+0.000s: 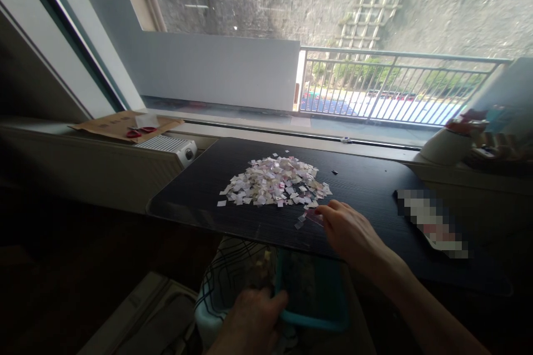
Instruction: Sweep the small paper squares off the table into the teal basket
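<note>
A heap of small square paper scraps (270, 180) lies spread on the dark tabletop (200, 194), mostly whitish with some pinkish bits. My right hand (352, 233) is closed on a thin, pinkish, see-through flat piece (315, 218). Its edge touches the table beside a few loose scraps (300, 223), in front of the heap. Below the table's near edge, my left hand (258, 310) grips the rim of a teal plastic container (316, 323). The inside of that container is dark, and its contents are hard to make out.
Beside the container hangs a light bag with dark lines (212, 288). A blurred-out phone-like object (431, 224) lies at the table's right. Red-handled scissors (141, 131) rest on a brown envelope (112, 125) at the left sill, near a white radiator (170, 147).
</note>
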Demonstrator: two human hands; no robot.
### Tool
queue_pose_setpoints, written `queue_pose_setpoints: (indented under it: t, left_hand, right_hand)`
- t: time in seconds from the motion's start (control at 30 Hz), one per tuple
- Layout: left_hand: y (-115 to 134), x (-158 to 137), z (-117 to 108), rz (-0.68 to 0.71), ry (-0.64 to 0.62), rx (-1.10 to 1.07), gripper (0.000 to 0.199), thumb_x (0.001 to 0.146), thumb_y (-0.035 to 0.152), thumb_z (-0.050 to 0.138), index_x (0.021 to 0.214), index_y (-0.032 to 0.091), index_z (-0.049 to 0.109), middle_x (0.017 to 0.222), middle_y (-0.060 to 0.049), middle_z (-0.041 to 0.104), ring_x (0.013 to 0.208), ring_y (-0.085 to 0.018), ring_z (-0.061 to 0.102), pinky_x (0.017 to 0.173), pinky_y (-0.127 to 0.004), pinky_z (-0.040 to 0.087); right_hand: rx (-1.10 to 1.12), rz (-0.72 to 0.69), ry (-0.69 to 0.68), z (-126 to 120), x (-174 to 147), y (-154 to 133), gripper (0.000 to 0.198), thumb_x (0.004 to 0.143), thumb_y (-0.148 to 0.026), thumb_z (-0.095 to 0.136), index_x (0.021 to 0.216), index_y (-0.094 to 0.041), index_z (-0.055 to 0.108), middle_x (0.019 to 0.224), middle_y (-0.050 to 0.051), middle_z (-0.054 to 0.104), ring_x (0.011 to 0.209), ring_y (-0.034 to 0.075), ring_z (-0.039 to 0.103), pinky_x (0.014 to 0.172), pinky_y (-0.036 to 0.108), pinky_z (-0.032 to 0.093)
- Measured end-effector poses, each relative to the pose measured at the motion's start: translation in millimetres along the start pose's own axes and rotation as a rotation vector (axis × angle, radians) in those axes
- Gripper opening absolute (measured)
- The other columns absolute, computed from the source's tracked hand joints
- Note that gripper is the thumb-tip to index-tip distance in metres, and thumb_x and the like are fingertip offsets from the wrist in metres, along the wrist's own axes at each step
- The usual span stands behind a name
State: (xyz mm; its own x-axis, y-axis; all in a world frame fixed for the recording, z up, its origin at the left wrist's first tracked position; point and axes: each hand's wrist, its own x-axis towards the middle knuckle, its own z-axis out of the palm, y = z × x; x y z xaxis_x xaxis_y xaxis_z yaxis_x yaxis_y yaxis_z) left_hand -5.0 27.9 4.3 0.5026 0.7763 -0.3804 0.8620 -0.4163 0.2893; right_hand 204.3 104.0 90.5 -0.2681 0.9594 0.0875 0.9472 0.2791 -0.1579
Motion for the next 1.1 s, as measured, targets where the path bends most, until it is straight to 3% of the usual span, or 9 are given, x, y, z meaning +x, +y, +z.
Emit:
queue_pose_setpoints:
  t: [0.2,0.43,0.67,0.9,1.1]
  left_hand:
    - [1.4,-1.8,0.5,-0.016,0.029,-0.013,0.042,0.063,0.004,0.049,0.100,0.023,0.057,0.095,-0.005,0.064,0.090,-0.027,0.061,0.076,-0.034,0.045]
    - [3.3,0.5,-0.5,0.021,0.036,-0.004,0.041,0.063,0.006,0.049,0.099,0.022,0.058,0.092,-0.006,0.065,0.085,-0.027,0.062,0.073,-0.035,0.047]
    - [7.3,4.0,3.0,0.039,0.078,0.019,0.039,0.064,0.006,0.048,0.098,0.022,0.059,0.086,-0.006,0.065,0.081,-0.027,0.062,0.071,-0.036,0.048]
    - [3.8,1.8,8.9,0.056,0.109,0.030,0.040,0.062,0.007,0.048,0.099,0.022,0.057,0.087,-0.007,0.064,0.082,-0.028,0.061,0.071,-0.038,0.048]
    - [6.8,2.1,5.8,0.057,0.102,0.020,0.037,0.064,0.007,0.048,0.096,0.022,0.057,0.085,-0.006,0.064,0.079,-0.026,0.062,0.069,-0.035,0.048]
  right_hand:
    - [-0.028,0.043,-0.013,-0.2,1.8,-2.4,0.029,0.090,-0.018,0.039,0.108,-0.019,0.063,0.091,0.006,0.061,0.080,0.018,0.055,0.065,0.026,0.035]
    - [0.084,-0.056,-0.046,5.8,-6.1,-30.4,0.027,0.090,-0.015,0.037,0.100,-0.018,0.062,0.089,0.005,0.060,0.078,0.016,0.056,0.066,0.025,0.035]
    - [-0.015,0.060,-0.021,4.4,-6.8,-20.7,0.025,0.089,-0.017,0.038,0.094,-0.017,0.063,0.086,0.006,0.059,0.076,0.018,0.057,0.065,0.028,0.033]
    - [0.127,-0.081,-0.056,7.3,-11.1,-46.7,0.025,0.089,-0.014,0.038,0.095,-0.020,0.062,0.087,0.003,0.060,0.076,0.014,0.056,0.066,0.024,0.034]
    - [0.028,0.046,-0.034,7.4,-14.6,-34.4,0.024,0.088,-0.015,0.039,0.092,-0.017,0.062,0.087,0.006,0.060,0.077,0.017,0.057,0.066,0.027,0.033]
